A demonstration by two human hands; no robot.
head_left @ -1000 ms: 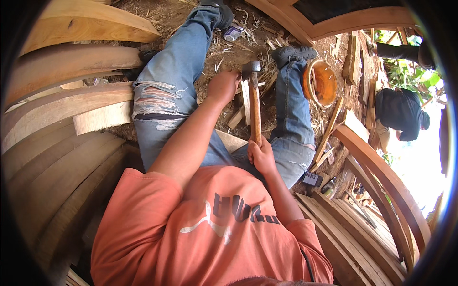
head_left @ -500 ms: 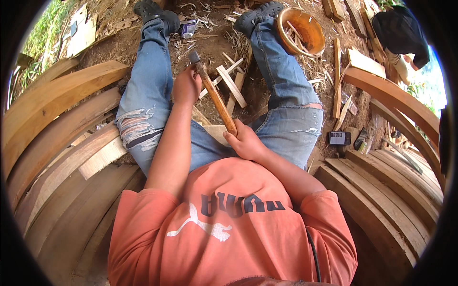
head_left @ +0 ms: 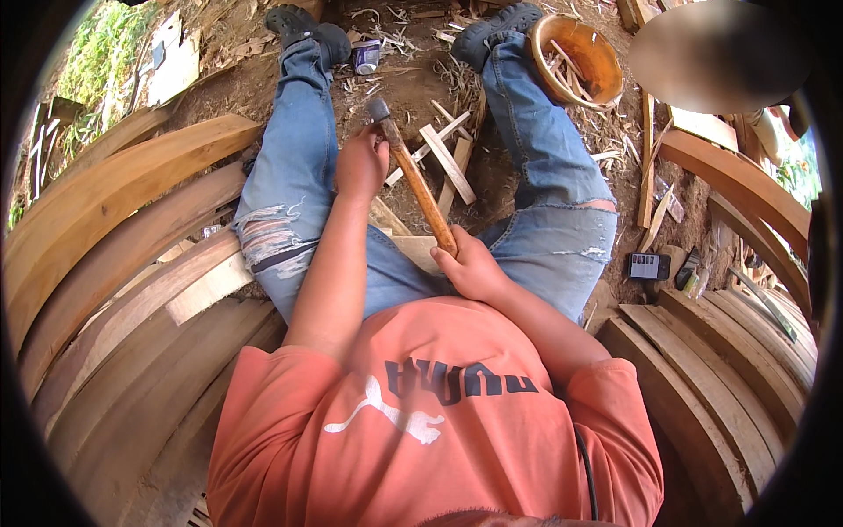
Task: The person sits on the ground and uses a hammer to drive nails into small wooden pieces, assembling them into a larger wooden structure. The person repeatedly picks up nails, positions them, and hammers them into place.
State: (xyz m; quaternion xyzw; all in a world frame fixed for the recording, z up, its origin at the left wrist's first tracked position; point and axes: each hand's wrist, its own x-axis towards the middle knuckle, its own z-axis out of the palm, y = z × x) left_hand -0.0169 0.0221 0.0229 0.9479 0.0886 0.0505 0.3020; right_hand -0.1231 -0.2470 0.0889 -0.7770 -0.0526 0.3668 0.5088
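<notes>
A hammer (head_left: 420, 183) with a wooden handle and a dark metal head slants across my lap between my legs. My right hand (head_left: 472, 265) is closed round the lower end of the handle. Up by the head, my left hand (head_left: 362, 167) has its fingers curled on the hammer's neck, partly hidden behind it. Beyond the handle, pale wooden strips (head_left: 448, 163) lie crossed on the ground between my shins.
Stacked boards (head_left: 132, 184) line my left, and more planks (head_left: 702, 386) lie to my right. An orange bucket (head_left: 606, 75) of wood scraps stands by my right foot. A phone (head_left: 648, 266) lies right of my knee. A blurred person (head_left: 720, 57) is at the far right.
The whole scene has shifted slightly rightward and down in the picture. Both hands keep the same hold on the hammer. The person at the far right shows larger and blurred.
</notes>
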